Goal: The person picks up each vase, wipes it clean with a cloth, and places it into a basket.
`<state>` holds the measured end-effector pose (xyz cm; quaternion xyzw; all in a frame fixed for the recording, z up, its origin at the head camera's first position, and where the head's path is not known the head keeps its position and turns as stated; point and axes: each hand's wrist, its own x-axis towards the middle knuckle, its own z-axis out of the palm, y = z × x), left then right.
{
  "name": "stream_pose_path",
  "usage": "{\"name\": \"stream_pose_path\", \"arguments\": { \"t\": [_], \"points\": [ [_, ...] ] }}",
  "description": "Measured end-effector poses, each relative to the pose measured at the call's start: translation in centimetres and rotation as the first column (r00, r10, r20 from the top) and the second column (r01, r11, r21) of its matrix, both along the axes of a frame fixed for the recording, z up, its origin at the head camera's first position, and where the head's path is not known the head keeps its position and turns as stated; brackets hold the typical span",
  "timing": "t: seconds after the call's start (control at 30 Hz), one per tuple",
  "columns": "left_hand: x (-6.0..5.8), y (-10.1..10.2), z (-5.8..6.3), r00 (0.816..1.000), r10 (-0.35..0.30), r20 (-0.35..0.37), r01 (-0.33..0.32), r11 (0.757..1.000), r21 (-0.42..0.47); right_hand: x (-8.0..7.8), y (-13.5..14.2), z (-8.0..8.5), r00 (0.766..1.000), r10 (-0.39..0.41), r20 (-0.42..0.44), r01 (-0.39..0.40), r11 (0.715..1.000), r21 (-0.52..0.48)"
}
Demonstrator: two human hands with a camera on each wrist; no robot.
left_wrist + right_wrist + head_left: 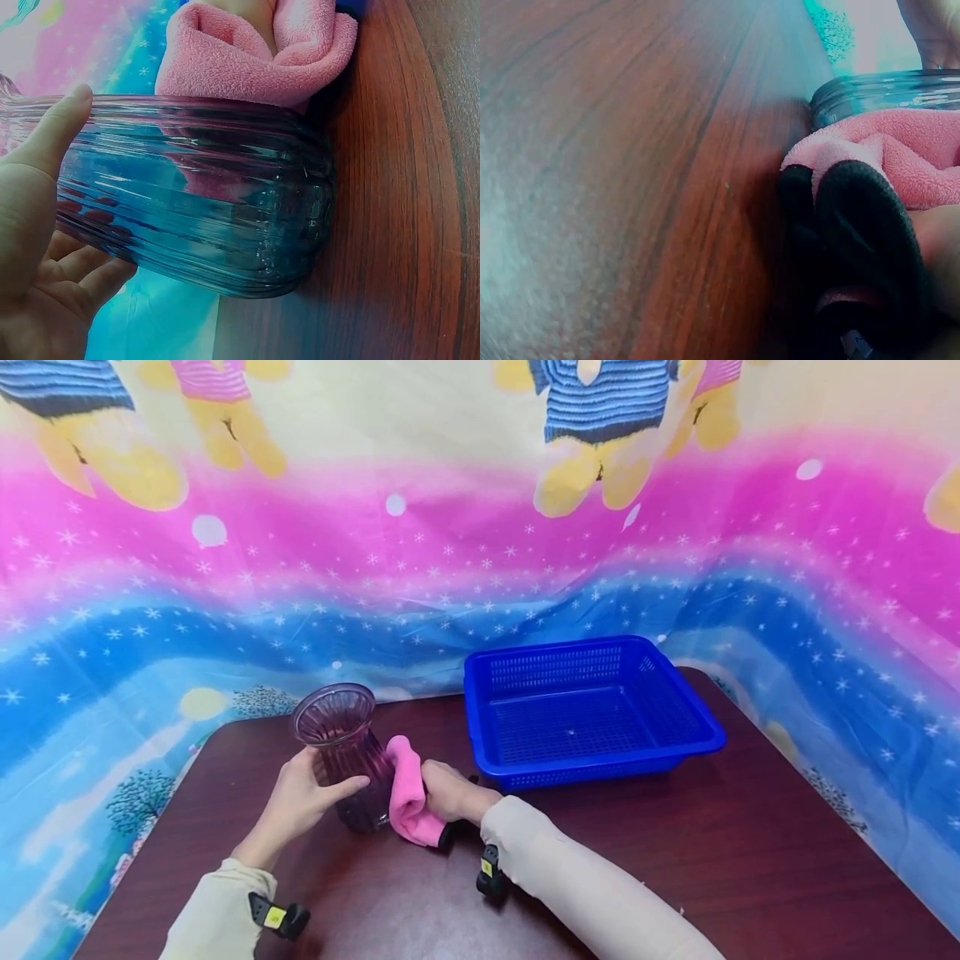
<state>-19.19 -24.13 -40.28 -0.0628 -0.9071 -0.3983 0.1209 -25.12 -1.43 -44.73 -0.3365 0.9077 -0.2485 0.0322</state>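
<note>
A ribbed purple glass vase [352,760] with a flared rim stands at the left of the table, tilted slightly. My left hand [303,797] grips it around the middle, thumb on the near side and fingers curled behind, as the left wrist view shows at the glass [202,195]. On the vase's right side, my right hand [450,792] holds a pink cloth [408,793] with dark edging against the glass. In the right wrist view the bunched cloth [900,150] hides most of the right fingers, and its black edge hangs toward the tabletop.
A blue plastic basket [585,768] with perforated walls sits at the back right of the dark wooden table [750,860]. A colourful printed curtain [465,543] hangs behind the table. Each wrist wears a small black camera [279,917].
</note>
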Motion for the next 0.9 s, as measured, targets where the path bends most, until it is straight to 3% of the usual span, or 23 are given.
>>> {"name": "stream_pose_path", "arguments": {
  "t": [0.3, 0.57, 0.9],
  "points": [
    [-0.01, -0.1, -0.1, 1.0, 0.002, -0.003, -0.003, 0.999, -0.033, 0.6, -0.17, -0.26, 0.999, -0.017, -0.028, 0.017, 1.0, -0.013],
    [-0.09, -0.1, -0.09, 0.999, 0.018, -0.036, -0.023, 0.99, -0.137, 0.62, -0.1, -0.36, 0.998, -0.034, -0.045, 0.033, 0.999, -0.024],
    [-0.41, -0.4, -0.17, 0.999, -0.002, -0.047, -0.005, 0.99, -0.14, 0.46, -0.19, -0.21, 0.999, -0.026, -0.04, 0.025, 0.999, -0.028]
  ]
}}
